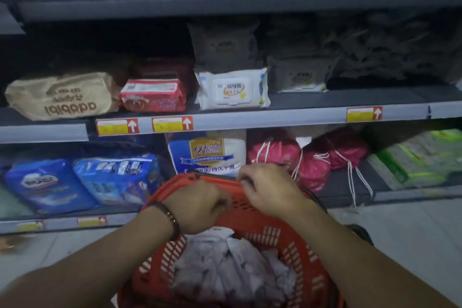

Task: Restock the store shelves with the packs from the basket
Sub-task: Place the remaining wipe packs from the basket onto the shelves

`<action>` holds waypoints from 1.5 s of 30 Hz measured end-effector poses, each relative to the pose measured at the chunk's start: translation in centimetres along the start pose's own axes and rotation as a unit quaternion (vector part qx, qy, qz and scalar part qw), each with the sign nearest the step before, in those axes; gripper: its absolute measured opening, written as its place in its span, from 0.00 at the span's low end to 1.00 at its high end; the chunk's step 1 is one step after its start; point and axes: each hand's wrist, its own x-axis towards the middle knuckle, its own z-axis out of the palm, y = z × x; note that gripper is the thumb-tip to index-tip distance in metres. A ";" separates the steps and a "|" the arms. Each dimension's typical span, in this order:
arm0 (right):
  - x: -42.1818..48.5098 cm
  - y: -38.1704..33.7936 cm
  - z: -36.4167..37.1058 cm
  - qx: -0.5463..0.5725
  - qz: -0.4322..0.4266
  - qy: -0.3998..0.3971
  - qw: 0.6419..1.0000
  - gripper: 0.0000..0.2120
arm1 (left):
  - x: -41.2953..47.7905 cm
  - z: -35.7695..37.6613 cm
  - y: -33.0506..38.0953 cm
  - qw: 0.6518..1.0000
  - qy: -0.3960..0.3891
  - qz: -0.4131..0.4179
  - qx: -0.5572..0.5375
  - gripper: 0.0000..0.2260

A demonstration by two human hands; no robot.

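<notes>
Head view, only view.

- Red slotted plastic basket (275, 235) sits low in the centre. All places below are given from it.
- Inside the basket: crumpled pale grey-white soft-film packs (232, 270), heaped loosely. None is lifted yet.
- Handling, judged: light, squashy, with slippery film. Take a pack across its body with a broad grip, not by a loose corner.
- Left hand (197, 207), beaded bracelet (170, 217) on the wrist: fingers curled over the basket's far-left rim. Cannot tell if they hold anything.
- Right hand (267, 190): at the far rim, fingertips apparently pinching the thin black basket handle (215, 176).
- Beyond and above the basket: grey metal shelf (287, 117) with yellow price tags. It carries a white wipes pack with a flip lid (232, 89); bare shelf lies to that pack's right.
- Just beyond the basket: pink drawstring bags (310, 167).
- Beyond the basket to the left: blue plastic packs (50, 185).
- Pale tiled floor (412, 232) on both sides of the basket.
- Light is dim.
</notes>
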 end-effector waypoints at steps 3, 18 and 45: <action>-1.5 0.1 4.6 0.001 0.061 -0.121 0.991 0.12 | 0.2 2.4 -1.1 0.987 -0.148 -0.029 0.051 0.12; -6.9 2.9 21.9 -0.042 0.306 -0.381 0.872 0.36 | 2.1 3.3 -0.2 0.956 -0.289 0.011 0.047 0.22; -1.7 3.7 9.7 0.179 0.162 -0.174 0.955 0.17 | -0.1 2.5 -3.9 0.946 -0.304 -0.113 0.007 0.24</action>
